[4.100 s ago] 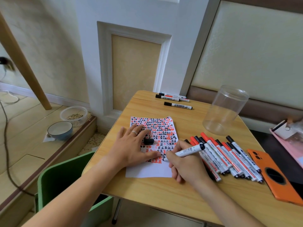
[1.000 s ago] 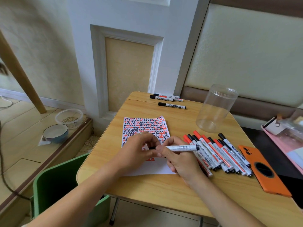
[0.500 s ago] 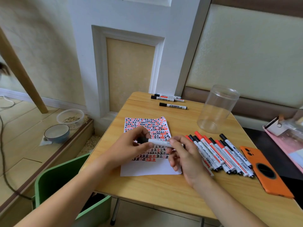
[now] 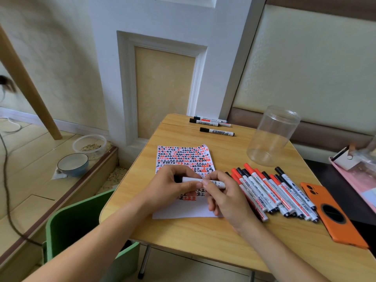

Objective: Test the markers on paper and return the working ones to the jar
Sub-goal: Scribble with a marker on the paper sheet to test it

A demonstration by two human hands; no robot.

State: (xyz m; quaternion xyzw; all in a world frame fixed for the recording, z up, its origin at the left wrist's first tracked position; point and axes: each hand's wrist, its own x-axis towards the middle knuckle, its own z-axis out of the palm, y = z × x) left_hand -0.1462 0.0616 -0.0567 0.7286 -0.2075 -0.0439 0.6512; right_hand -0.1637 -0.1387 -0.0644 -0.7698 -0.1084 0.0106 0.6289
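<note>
— Two hands are seen over the small wooden desk (image 4: 213, 237); what is held?

— One white-barrelled marker with a black cap (image 4: 200, 181) is held level above the white paper sheet covered in red and black marks (image 4: 184, 157). The capped end is gripped by the curled fingers of the left hand (image 4: 173, 187); the barrel is pinched by the right hand (image 4: 224, 197). The middle of the marker is hidden by fingers.

— And what else is on the desk?

— A clear plastic jar (image 4: 271, 137) is stood near the far right corner. A row of red- and black-capped markers (image 4: 272, 193) is laid by the right edge, partly covered by the right hand, beside an orange phone (image 4: 329, 212). Three more markers (image 4: 211, 125) are laid at the far edge.
</note>
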